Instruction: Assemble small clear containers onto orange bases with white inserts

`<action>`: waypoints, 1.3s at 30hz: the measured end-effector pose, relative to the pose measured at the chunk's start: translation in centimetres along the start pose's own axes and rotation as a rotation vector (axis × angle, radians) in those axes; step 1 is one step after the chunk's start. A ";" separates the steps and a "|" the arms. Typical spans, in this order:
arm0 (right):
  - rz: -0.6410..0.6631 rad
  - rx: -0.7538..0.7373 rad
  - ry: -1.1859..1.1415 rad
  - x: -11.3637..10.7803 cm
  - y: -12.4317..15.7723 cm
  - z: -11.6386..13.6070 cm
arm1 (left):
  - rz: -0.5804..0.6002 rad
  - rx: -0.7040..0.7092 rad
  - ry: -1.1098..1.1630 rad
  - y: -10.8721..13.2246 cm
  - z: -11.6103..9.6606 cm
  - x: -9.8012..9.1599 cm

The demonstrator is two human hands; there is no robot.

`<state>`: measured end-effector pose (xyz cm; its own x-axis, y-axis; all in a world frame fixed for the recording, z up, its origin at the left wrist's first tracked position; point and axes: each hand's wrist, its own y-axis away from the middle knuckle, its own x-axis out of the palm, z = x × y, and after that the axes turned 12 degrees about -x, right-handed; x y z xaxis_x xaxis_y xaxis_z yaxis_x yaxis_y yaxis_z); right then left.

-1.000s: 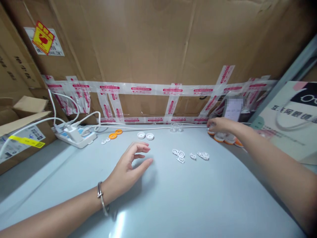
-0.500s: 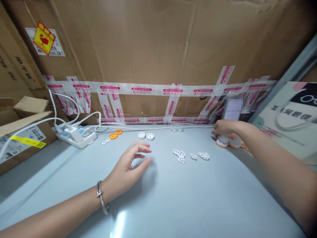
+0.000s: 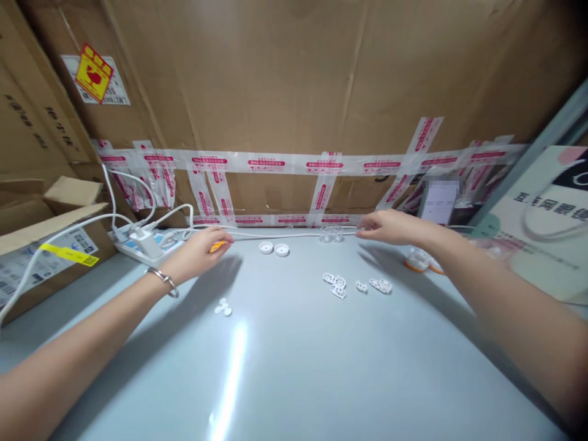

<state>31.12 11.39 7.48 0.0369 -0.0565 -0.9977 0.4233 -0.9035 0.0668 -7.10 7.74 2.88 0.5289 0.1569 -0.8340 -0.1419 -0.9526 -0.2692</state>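
Note:
My left hand (image 3: 202,248) is at the back left of the table, fingers curled round an orange plastic ring (image 3: 218,245). Its fingers partly hide the ring. In front of that hand lie several small white discs (image 3: 223,307) in a cluster. Two white round caps (image 3: 274,248) sit to its right. My right hand (image 3: 390,228) reaches in from the right with fingers a little apart, just right of two clear plastic cups (image 3: 331,234), not touching them. White openwork plastic pieces (image 3: 339,283) lie mid-table, with more white pieces (image 3: 381,286) to their right.
Clear domes with orange rims (image 3: 417,260) stand partly behind my right forearm. A power strip (image 3: 149,245) with white cables and an open carton (image 3: 64,257) are at the left. A large cardboard box (image 3: 275,92) backs the table; a phone (image 3: 440,201) leans against it.
My left hand has moved left and back onto the orange ring. The small white discs now lie nearer the front. My right hand has moved left from the domes towards the clear cups.

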 end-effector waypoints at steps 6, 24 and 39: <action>0.078 -0.114 -0.020 0.1 0.2 1.9 | 0.023 -0.129 -0.285 -1.9 5.7 -2.3; 0.050 -0.206 -0.088 0.2 0.3 2.5 | 0.132 -0.088 -0.241 0.2 0.2 -1.7; 0.029 -0.319 -0.108 0.3 0.6 5.0 | 0.075 0.298 -0.032 4.1 -5.8 4.3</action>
<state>26.90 8.73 7.21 -0.0356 -0.1402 -0.9895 0.6864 -0.7231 0.0778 -0.53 2.99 0.96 0.4819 0.1019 -0.8703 -0.4208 -0.8443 -0.3319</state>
